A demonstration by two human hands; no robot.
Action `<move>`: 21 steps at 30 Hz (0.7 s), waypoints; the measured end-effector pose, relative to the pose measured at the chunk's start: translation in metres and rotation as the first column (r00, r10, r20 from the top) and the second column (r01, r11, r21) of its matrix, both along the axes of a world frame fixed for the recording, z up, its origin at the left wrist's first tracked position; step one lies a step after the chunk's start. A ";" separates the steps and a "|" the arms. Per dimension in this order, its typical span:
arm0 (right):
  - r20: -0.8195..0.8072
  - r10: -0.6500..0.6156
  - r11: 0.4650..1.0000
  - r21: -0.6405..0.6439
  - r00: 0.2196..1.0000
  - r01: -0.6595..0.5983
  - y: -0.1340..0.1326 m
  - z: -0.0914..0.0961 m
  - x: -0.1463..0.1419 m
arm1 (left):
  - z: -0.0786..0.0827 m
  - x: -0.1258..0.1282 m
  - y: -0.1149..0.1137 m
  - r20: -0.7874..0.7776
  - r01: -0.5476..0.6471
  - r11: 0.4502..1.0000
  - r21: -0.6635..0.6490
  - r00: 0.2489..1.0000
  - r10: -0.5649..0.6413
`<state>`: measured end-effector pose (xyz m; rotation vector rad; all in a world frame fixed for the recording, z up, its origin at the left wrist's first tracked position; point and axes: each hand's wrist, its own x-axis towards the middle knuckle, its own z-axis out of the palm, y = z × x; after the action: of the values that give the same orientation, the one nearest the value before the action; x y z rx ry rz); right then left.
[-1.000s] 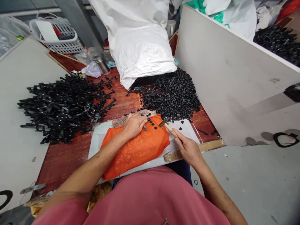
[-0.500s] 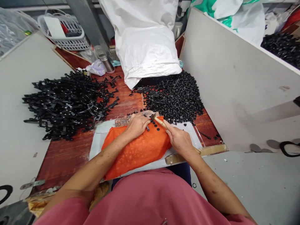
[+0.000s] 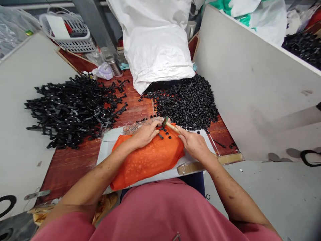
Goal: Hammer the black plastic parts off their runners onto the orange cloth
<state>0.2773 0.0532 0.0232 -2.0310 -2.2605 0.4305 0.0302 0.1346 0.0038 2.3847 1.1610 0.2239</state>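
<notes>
My right hand (image 3: 193,142) is closed around the pale wooden handle of a small hammer (image 3: 173,127). The hammer's dark head is beside the fingertips of my left hand (image 3: 145,135). Those fingers are bent and pressed on a small black strip piece (image 3: 161,136), whose end sticks out under the thumb; the rest is hidden. Both hands are over an orange cloth (image 3: 147,160) in front of a speckled stone block (image 3: 132,128). Several black round studs (image 3: 170,137) lie on the cloth between my hands.
Black strip pieces are heaped (image 3: 67,110) at left, and black studs (image 3: 188,103) at right in front of a white sack (image 3: 157,50). Pale panels (image 3: 250,87) flank the bench. A steel flask (image 3: 115,67) and white basket (image 3: 77,43) stand behind; cardboard strip (image 3: 190,168) edges the front.
The hammer head has tilted and lifted slightly. My left hand has shifted a little left and down, its fingers rearranged. My right hand still grips the handle.
</notes>
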 end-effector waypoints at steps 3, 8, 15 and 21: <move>-0.070 0.011 1.000 0.011 0.997 -0.010 0.003 -0.004 0.006 | 0.001 -0.006 0.002 0.071 0.181 0.982 -0.051 0.982 -0.177; -0.326 -0.082 0.991 0.073 0.942 0.112 -0.012 -0.017 0.020 | 0.000 -0.006 0.001 0.127 0.017 0.998 0.058 0.992 -0.024; -0.296 -0.264 0.962 -0.017 0.918 0.272 -0.059 -0.035 0.038 | -0.004 0.010 -0.010 -0.048 -0.250 0.964 0.090 0.966 0.255; -0.170 -0.292 0.956 -0.038 0.941 0.289 -0.068 -0.043 0.033 | -0.002 0.022 -0.012 -0.181 -0.236 0.956 0.173 0.947 0.267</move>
<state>0.3107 -0.0152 -0.0202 -2.1906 -1.8260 0.5716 0.0521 0.1227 0.0013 2.4259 1.5999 0.1584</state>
